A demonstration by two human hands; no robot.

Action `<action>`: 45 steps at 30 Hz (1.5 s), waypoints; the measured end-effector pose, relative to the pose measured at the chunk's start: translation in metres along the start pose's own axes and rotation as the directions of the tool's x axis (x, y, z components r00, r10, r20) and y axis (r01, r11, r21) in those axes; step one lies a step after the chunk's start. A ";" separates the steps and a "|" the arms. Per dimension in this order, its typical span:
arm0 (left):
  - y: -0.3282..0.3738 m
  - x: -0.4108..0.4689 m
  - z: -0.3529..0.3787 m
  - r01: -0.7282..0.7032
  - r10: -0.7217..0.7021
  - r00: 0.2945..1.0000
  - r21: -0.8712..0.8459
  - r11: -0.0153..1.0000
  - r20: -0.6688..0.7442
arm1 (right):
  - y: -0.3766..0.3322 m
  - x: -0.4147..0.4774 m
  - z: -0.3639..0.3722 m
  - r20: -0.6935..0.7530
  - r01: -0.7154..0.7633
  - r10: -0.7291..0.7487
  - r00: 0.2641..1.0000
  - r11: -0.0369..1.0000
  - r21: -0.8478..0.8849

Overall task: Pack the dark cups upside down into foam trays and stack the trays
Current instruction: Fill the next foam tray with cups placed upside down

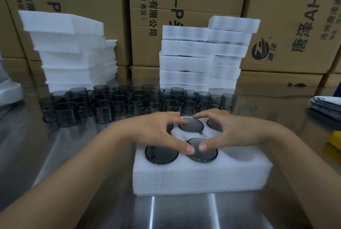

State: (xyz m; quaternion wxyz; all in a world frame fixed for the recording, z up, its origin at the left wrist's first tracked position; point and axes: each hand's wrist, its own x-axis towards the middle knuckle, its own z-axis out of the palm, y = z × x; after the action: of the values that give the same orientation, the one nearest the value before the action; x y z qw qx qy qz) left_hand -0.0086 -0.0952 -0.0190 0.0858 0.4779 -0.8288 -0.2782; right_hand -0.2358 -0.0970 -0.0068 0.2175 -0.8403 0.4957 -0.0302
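Observation:
A white foam tray (pixel 193 175) lies on the steel table in front of me. Dark cups sit upside down in it: one front left (pixel 160 153), one front middle (pixel 204 156), one back middle (pixel 191 126), one back right (pixel 214 124). A back left cup is mostly hidden under my left hand (pixel 156 129). The front right pocket (pixel 239 153) is empty. Both hands lie over the tray. My right hand (pixel 230 129) mirrors the left: thumbs press on the front middle cup, fingertips touch the back middle cup.
Several loose dark cups (pixel 103 110) stand upright in rows behind the tray. Empty foam trays (pixel 73 53) are piled at back left, two stacks of packed trays (pixel 186 62) at back centre. Cardboard boxes (pixel 276 25) wall the rear. Papers (pixel 326 105) and a yellow object (pixel 335 139) lie right.

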 end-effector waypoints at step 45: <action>-0.016 -0.012 -0.022 0.490 0.062 0.384 0.260 0.832 -0.921 | 0.000 0.010 0.011 -0.215 0.011 -0.003 0.977 0.999 0.035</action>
State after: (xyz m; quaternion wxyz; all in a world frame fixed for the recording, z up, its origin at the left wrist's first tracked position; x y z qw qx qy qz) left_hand 0.0186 -0.0995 -0.0073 0.3538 0.6622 -0.6161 0.2380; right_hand -0.2280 -0.1014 -0.0180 0.1776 -0.8298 0.5128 -0.1303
